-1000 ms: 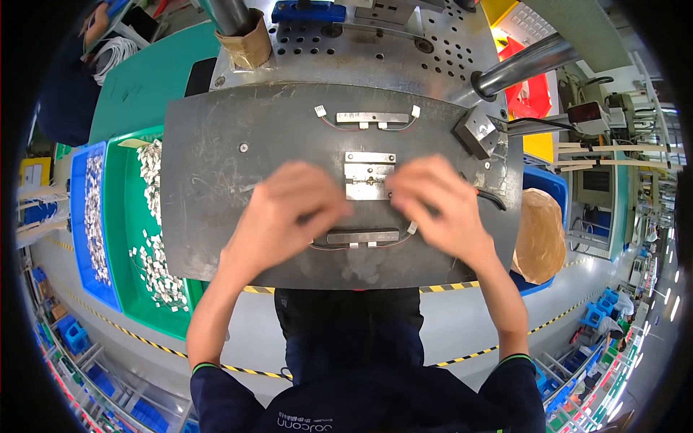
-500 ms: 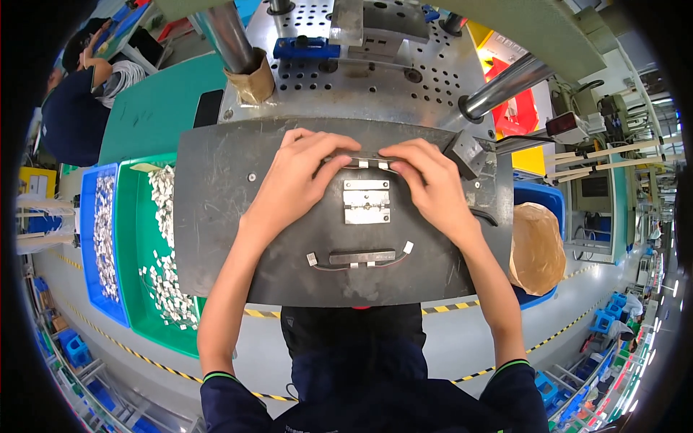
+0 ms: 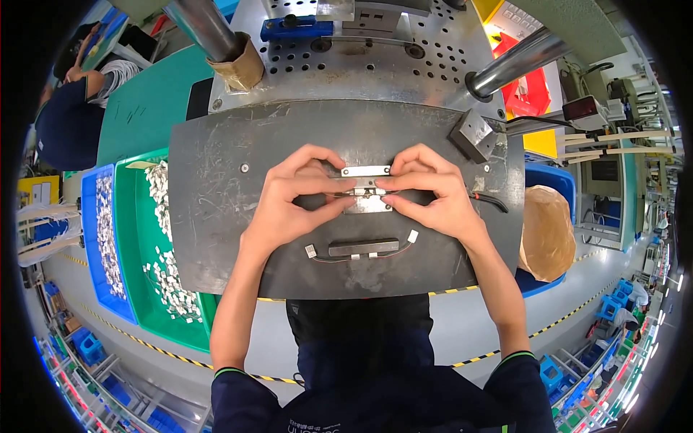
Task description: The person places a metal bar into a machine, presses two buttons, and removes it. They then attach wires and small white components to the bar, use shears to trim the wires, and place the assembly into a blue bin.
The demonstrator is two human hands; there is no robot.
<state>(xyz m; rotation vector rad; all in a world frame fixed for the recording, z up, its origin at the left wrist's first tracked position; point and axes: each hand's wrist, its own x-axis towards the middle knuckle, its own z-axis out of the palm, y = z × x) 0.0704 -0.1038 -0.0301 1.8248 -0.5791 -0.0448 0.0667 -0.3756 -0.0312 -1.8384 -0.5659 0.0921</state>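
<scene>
A small silvery metal fixture [image 3: 368, 206] sits mid-plate on the dark work plate [image 3: 216, 216]. Over it my left hand [image 3: 297, 191] and my right hand [image 3: 434, 193] pinch a short dark wire harness from both sides. White connectors [image 3: 367, 192] on that harness lie at the fixture's middle; its ends are hidden in my fingers. Both index fingers reach the fixture's upper strip [image 3: 367, 172]. Nearer to me lies a second wire harness [image 3: 332, 260], with a white connector at each end and two white pieces midway, along a dark bar [image 3: 363, 247].
To the left stand a blue bin [image 3: 128, 307] and a green bin [image 3: 144, 317] holding many small white parts. A dark metal block [image 3: 473, 136] and a cable [image 3: 491, 200] are at the right. Steel posts [image 3: 520, 65] rise behind. A brown paper bag [image 3: 547, 234] sits far right; a person [image 3: 68, 123] works far left.
Both hands have come nearer to me with the harness, from behind the fixture to over its middle. The view has shifted slightly. The second harness and bar stay on the plate.
</scene>
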